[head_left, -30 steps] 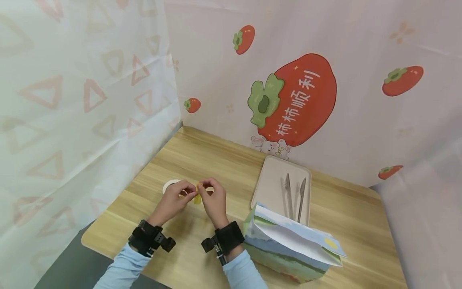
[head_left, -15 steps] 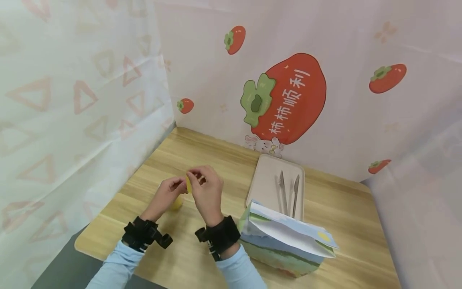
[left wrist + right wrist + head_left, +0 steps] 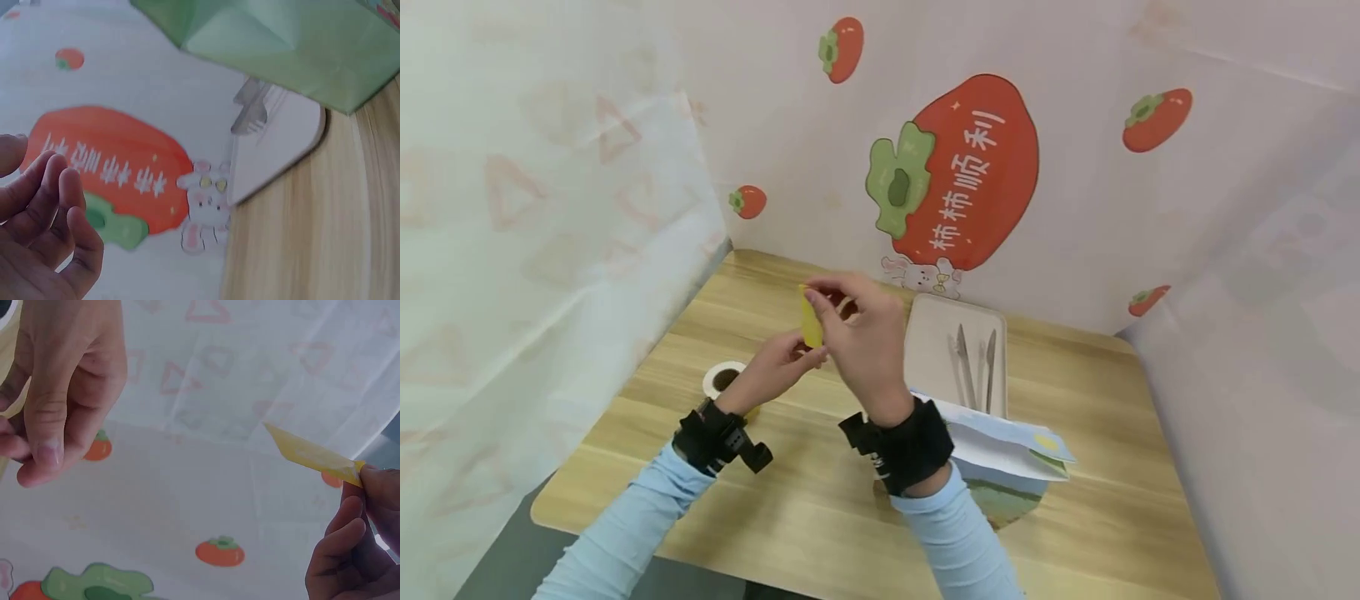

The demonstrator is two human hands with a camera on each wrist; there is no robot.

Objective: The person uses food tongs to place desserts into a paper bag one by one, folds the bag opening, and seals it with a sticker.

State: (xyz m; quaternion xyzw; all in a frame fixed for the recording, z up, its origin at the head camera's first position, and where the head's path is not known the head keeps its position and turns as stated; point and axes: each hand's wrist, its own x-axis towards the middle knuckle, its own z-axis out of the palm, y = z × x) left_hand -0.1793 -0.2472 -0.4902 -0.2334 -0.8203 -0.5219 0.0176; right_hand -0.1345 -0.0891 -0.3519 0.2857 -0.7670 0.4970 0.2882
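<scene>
My right hand (image 3: 868, 342) pinches a short strip of yellow tape (image 3: 810, 318) between thumb and fingers. In the right wrist view the yellow strip (image 3: 315, 455) sticks out stiffly from the right fingertips, one end free. My left hand (image 3: 775, 371) is just below and left of the strip in the head view. Its fingers are loosely bent with nothing between them, as the left hand (image 3: 50, 231) shows in the left wrist view. Behind the left wrist stands a tape roll (image 3: 708, 382) with a white ring and dark centre, partly hidden.
A painted paper bag (image 3: 1000, 492) stands right of the right forearm, its top flaps folded over. Behind it a beige tray (image 3: 928, 354) bears two slim metal utensils (image 3: 990, 367). Printed cloth walls (image 3: 1075, 250) enclose the back and sides of the wooden table (image 3: 805, 508).
Both hands were close together on the yellow tape. Now the left hand has come away from it, and the right hand has lifted the strip upward. The head view has shifted.
</scene>
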